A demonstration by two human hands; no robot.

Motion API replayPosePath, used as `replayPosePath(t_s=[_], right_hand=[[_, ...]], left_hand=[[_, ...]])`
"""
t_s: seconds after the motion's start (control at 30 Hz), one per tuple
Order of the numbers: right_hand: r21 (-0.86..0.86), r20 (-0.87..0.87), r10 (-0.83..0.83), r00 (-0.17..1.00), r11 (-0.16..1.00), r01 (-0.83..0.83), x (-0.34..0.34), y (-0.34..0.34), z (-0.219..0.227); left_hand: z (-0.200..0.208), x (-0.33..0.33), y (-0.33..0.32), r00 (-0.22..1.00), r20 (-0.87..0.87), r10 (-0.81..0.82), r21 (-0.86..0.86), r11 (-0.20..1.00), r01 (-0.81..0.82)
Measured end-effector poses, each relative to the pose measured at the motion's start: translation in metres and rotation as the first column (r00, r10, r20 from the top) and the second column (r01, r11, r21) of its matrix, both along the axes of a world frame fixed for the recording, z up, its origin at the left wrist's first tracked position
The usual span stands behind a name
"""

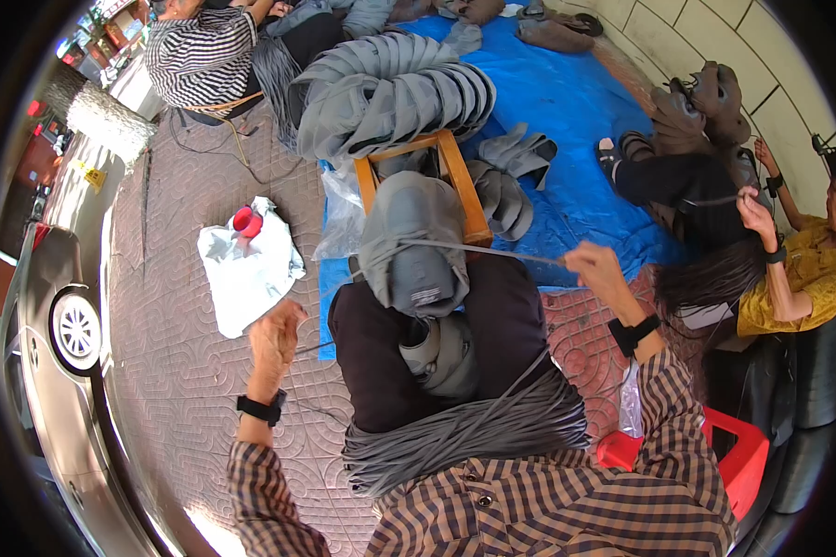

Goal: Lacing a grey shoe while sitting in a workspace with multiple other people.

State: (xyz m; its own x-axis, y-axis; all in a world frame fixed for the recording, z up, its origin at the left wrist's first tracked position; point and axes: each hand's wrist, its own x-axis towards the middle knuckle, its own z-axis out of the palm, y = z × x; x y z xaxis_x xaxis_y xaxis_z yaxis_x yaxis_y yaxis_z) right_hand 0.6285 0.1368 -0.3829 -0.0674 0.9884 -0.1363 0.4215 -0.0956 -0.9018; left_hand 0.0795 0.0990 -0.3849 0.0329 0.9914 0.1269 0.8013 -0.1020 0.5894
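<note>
A bundle of grey pieces that look like shoe uppers (pixel 418 209) rests on my knees, rounded side toward me. Across it runs a thin grey cord (pixel 497 252), stretched out to the right. My right hand (pixel 602 274) pinches that end, arm extended. Out to the left, my left hand (pixel 277 339) is closed, with a strand by its fingers that leads back toward my knee. A thick hank of loose grey cords (pixel 474 432) lies over my lap. Between my thighs sit more grey pieces (pixel 441 353), partly hidden.
A wooden frame (pixel 464 186) stands beyond my knees on a blue tarp (pixel 576 102), near a long row of stacked grey pieces (pixel 399 97). To the left lies a white bag (pixel 251 269) with a red roll. Other people sit at far left and right; a red stool (pixel 734 455) is beside me.
</note>
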Motion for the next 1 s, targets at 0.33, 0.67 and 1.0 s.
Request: replayPosePath(t_s=[0.33,0.67,1.0], right_hand=[[-0.460,-0.015,-0.241,0.970,0.863,0.208,0.120,-0.214,-0.163],[-0.469,-0.351,-0.038,0.936,0.872,-0.141,0.035,-0.101,-0.076],[0.029,-0.556,0.095,0.826,0.995,-0.094,-0.140,0.066,0.020]], left_hand=[[-0.153,-0.125,-0.274,0.855,0.158,0.495,-0.475,0.797,-0.374],[-0.113,-0.057,-0.266,0.682,0.304,0.666,-0.899,0.438,-0.027],[0.060,0.106,0.021,0.378,0.850,0.367,-0.424,0.902,0.078]])
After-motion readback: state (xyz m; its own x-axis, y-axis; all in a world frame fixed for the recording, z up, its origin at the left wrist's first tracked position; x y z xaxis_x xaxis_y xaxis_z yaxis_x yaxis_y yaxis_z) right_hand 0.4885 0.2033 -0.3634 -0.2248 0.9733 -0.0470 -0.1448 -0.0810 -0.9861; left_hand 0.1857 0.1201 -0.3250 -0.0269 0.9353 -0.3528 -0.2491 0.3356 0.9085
